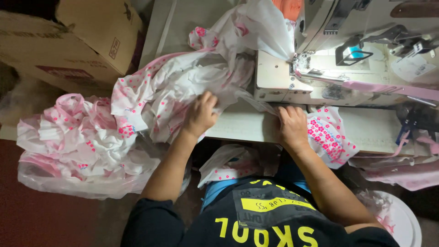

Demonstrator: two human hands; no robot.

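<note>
White sewing table (238, 123) under floral fabric (169, 87), cardboard box (68, 41) beside.

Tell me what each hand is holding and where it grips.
Both hands hold the white fabric with pink flowers. The left hand bunches a fold at the table edge; the right hand pinches its thin edge near the sewing machine.

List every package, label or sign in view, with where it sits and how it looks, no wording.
Cardboard box: top left, beside the table, brown, with a red printed patch and a small square sticker.
Plastic bag: lower left, clear, holding white and pink flowered cloth.
Paper tag: right, on the sewing machine, small and white.
</note>
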